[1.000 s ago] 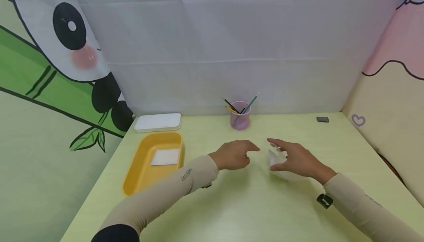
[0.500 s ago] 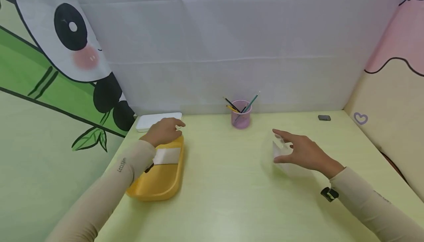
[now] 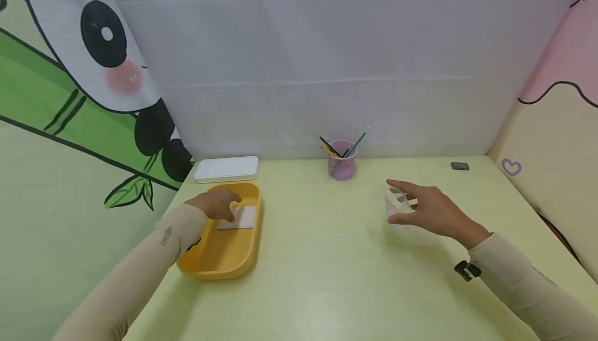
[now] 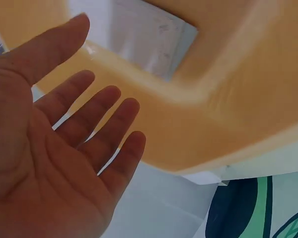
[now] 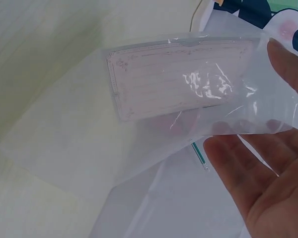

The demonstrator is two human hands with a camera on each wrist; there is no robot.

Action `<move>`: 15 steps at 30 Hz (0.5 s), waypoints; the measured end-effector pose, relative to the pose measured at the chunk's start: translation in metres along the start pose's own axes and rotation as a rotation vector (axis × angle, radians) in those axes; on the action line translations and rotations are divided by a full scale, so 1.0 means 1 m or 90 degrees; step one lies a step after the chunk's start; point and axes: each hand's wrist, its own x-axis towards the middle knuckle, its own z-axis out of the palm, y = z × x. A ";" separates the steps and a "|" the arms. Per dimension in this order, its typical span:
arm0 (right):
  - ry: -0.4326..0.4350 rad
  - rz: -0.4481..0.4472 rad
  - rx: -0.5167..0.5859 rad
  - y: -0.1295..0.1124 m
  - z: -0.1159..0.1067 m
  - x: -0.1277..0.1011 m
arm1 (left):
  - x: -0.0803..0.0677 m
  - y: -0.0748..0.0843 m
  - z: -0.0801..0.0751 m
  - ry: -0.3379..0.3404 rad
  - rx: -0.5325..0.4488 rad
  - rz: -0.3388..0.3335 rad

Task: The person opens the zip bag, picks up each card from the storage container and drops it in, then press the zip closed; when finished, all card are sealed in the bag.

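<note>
Yellow tray (image 3: 233,255): left hand (image 3: 216,203) is hovering over it, fingers spread.
Clear bag (image 5: 154,114): right hand (image 3: 427,208) is pinching it.

Glossy clear plastic bag (image 5: 154,124); smooth matt yellow plastic tray (image 3: 243,250)

pale green table (image 3: 327,278): yellow tray (image 3: 229,258), white box (image 3: 226,168), pink pencil cup (image 3: 342,164).

A tray (image 3: 219,266) sat at the table's (image 3: 317,289) left, a card (image 3: 243,217) in it, a box (image 3: 226,168) behind. A cup (image 3: 342,166) of pencils (image 3: 352,146) stood at the back; a bag (image 3: 397,215) lay right.
</note>
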 end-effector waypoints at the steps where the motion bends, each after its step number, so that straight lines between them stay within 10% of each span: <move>1: -0.001 0.002 0.000 0.001 0.000 0.000 | 0.003 0.000 0.002 -0.002 0.004 0.002; 15: -0.010 0.012 -0.018 0.004 0.001 -0.004 | 0.026 -0.006 0.021 0.040 0.065 0.015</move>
